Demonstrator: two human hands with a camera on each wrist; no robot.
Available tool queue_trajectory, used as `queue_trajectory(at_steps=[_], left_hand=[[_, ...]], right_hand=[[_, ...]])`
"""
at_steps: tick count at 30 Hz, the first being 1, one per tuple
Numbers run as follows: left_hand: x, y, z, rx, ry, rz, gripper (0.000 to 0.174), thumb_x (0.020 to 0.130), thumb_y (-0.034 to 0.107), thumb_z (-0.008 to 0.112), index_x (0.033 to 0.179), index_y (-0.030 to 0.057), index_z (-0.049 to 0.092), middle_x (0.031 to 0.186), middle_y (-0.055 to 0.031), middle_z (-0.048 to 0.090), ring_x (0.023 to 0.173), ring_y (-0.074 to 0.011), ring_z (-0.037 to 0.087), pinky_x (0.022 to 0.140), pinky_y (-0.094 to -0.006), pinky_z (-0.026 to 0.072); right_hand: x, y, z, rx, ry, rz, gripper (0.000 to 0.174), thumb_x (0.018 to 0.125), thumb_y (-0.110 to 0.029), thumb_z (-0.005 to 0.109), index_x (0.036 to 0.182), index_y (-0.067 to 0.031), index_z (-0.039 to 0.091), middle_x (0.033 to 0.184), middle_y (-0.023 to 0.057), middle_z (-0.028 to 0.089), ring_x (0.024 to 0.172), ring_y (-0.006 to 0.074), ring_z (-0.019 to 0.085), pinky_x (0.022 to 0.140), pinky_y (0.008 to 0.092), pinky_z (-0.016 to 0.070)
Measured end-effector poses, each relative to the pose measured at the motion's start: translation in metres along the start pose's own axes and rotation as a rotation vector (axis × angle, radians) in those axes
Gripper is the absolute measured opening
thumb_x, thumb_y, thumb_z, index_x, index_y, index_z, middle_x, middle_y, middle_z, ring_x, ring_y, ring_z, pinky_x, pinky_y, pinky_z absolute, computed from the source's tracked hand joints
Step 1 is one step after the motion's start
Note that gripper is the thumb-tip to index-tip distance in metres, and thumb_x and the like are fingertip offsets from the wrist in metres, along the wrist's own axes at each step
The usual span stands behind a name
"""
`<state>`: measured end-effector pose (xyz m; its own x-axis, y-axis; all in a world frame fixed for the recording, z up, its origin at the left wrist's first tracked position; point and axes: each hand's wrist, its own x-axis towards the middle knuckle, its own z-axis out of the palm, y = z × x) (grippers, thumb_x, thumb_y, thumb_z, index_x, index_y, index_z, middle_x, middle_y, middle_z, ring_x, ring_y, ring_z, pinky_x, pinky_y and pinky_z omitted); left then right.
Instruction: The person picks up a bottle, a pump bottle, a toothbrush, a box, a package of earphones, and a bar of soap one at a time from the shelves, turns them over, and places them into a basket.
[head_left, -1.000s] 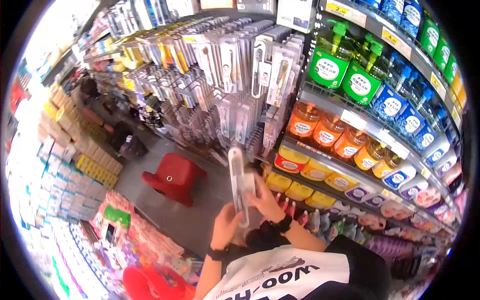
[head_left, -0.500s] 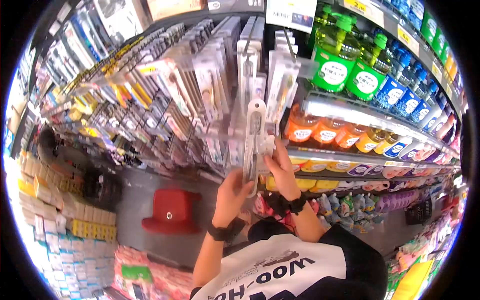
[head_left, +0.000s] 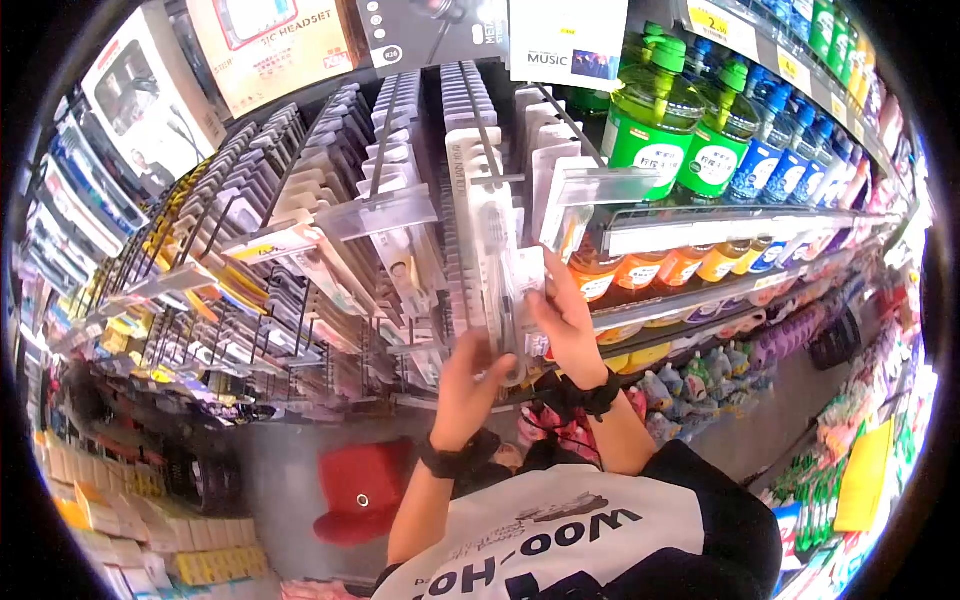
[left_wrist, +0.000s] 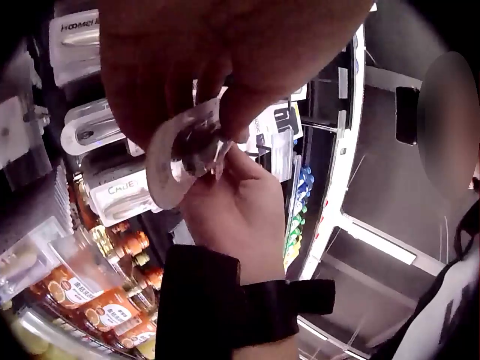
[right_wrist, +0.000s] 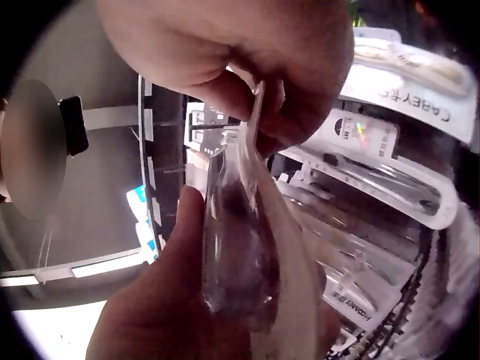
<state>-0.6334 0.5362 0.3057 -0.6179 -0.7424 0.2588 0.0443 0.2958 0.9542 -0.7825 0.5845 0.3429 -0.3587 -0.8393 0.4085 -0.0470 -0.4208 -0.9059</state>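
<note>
Nearest to the camera is the person's white shirt with dark letters, and both wrists carry a black strap. The left hand is raised in front of the chest; its fingers are curled and pinch the rounded lower end of a long clear blister pack. The right hand is just beside it, a little higher, and its fingers pinch the thin edge of the same pack. The pack stands upright between the two hands, close in front of the display rack, where many similar packs hang on wire hooks. To the right of the rack, the shelves hold green bottles above and orange bottles below. Far down on the floor stands a red stool.
</note>
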Motion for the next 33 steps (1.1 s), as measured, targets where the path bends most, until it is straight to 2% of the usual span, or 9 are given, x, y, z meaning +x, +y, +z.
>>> queue_trajectory(at_steps=[5, 9, 12, 14, 17, 19, 22, 29, 33], left_hand=[[0.01, 0.003, -0.011, -0.103, -0.01, -0.052, 0.03, 0.084, 0.015, 0.06, 0.107, 0.0, 0.048, 0.09, -0.0054, 0.056, 0.079, -0.0113, 0.054, 0.069, -0.0256, 0.044], [0.036, -0.001, -0.016, -0.023, -0.046, 0.046, 0.033, 0.081, 0.016, 0.061, 0.107, -0.0019, 0.049, 0.088, -0.0109, 0.057, 0.075, -0.0189, 0.057, 0.066, -0.03, 0.0453], [0.046, -0.011, -0.018, 0.13, -0.077, 0.117, 0.034, 0.081, 0.018, 0.061, 0.105, -0.0027, 0.049, 0.086, -0.0134, 0.057, 0.075, -0.0246, 0.057, 0.067, -0.0325, 0.0446], [0.051, -0.017, -0.02, 0.171, -0.048, 0.154, 0.035, 0.081, 0.021, 0.061, 0.104, -0.0029, 0.049, 0.085, -0.0137, 0.057, 0.076, -0.0249, 0.057, 0.068, -0.0337, 0.0441], [0.057, -0.031, -0.02, 0.181, -0.042, 0.225, 0.037, 0.083, 0.025, 0.059, 0.105, -0.0035, 0.048, 0.087, -0.0177, 0.056, 0.08, -0.0303, 0.056, 0.071, -0.0369, 0.0425], [0.06, -0.035, -0.018, 0.352, 0.075, 0.413, 0.038, 0.085, 0.023, 0.056, 0.108, -0.0056, 0.046, 0.095, -0.0223, 0.055, 0.085, -0.035, 0.054, 0.074, -0.0392, 0.0415], [0.065, -0.044, -0.015, 0.205, 0.018, 0.2, 0.037, 0.087, 0.021, 0.052, 0.109, -0.0073, 0.045, 0.102, -0.0231, 0.052, 0.091, -0.0367, 0.051, 0.081, -0.041, 0.0397], [0.049, -0.05, 0.016, 0.543, 0.36, 0.525, 0.056, 0.087, 0.029, 0.053, 0.126, -0.0057, 0.032, 0.126, -0.0232, 0.037, 0.116, -0.036, 0.035, 0.097, -0.0462, 0.0262], [-0.012, -0.017, 0.067, 0.272, 0.162, 0.542, 0.057, 0.086, 0.023, 0.055, 0.129, -0.0036, 0.028, 0.129, -0.022, 0.032, 0.12, -0.0361, 0.03, 0.098, -0.0454, 0.0247]], right_hand=[[0.006, 0.003, 0.017, -0.075, 0.177, -0.013, 0.049, 0.088, 0.001, 0.043, 0.134, -0.0037, 0.026, 0.104, 0.004, 0.054, 0.088, 0.0067, 0.047, 0.076, 0.0197, 0.0377], [0.013, 0.008, 0.023, -0.427, 0.346, -0.139, 0.06, 0.079, -0.001, 0.055, 0.131, -0.0022, 0.026, 0.119, 0.0155, 0.041, 0.105, 0.022, 0.043, 0.087, 0.0307, 0.0376], [-0.008, 0.006, 0.028, -0.564, 0.48, -0.209, 0.061, 0.076, 0.0, 0.056, 0.13, -0.0004, 0.026, 0.119, 0.0154, 0.04, 0.108, 0.0237, 0.041, 0.091, 0.0324, 0.0349], [-0.036, 0.007, 0.031, -0.548, 0.534, -0.14, 0.057, 0.076, 0.002, 0.055, 0.127, 0.0012, 0.029, 0.117, 0.0138, 0.041, 0.108, 0.0242, 0.041, 0.092, 0.0322, 0.0335], [-0.095, 0.011, 0.031, -0.702, 0.492, 0.014, 0.056, 0.079, 0.006, 0.051, 0.129, -0.0048, 0.028, 0.119, 0.0074, 0.042, 0.101, 0.014, 0.044, 0.082, 0.025, 0.039], [-0.137, 0.014, 0.035, -0.668, 0.57, 0.113, 0.051, 0.082, 0.004, 0.05, 0.129, -0.005, 0.03, 0.116, 0.0066, 0.045, 0.096, 0.0136, 0.049, 0.082, 0.0244, 0.0405], [-0.198, 0.006, 0.047, -0.508, 0.759, 0.302, 0.049, 0.082, 0.002, 0.05, 0.127, -0.0045, 0.032, 0.113, 0.0076, 0.047, 0.097, 0.0143, 0.05, 0.082, 0.0254, 0.0421], [-0.28, -0.021, 0.075, -0.658, 1.036, 0.386, 0.045, 0.078, 0.005, 0.05, 0.12, -0.0022, 0.036, 0.103, 0.0085, 0.051, 0.091, 0.0147, 0.05, 0.08, 0.0262, 0.0426], [-0.307, -0.033, 0.065, -0.704, 1.138, 0.357, 0.037, 0.08, 0.001, 0.052, 0.115, -0.0027, 0.04, 0.101, 0.008, 0.053, 0.093, 0.0147, 0.052, 0.081, 0.0281, 0.0437]])
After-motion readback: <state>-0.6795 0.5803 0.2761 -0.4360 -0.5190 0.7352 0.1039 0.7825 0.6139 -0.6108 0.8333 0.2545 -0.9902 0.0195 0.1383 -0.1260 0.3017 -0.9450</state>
